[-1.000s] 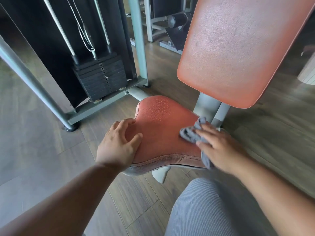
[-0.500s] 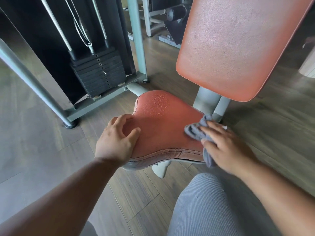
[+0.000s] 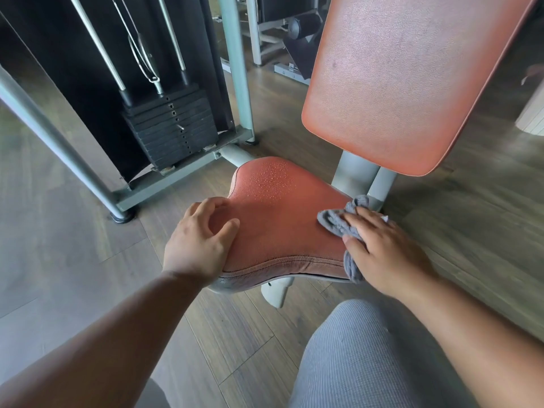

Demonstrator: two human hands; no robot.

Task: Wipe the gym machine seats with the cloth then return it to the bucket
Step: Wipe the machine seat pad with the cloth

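Cloth (image 3: 338, 223), likely soft, limp and light, lay bunched at the right edge of the seat (image 3: 279, 228) beneath the flat-fingered right hand (image 3: 385, 251); best gathered mid-bunch. Left hand (image 3: 197, 245) clasped the seat's left edge.

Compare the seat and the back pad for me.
The seat lies low and flat; the back pad stands tilted above it. The seat has droplets at its far end; the back pad shows none. The left hand holds the seat's edge and the right hand presses the cloth on it; nothing touches the back pad. Both are orange-red textured pads.
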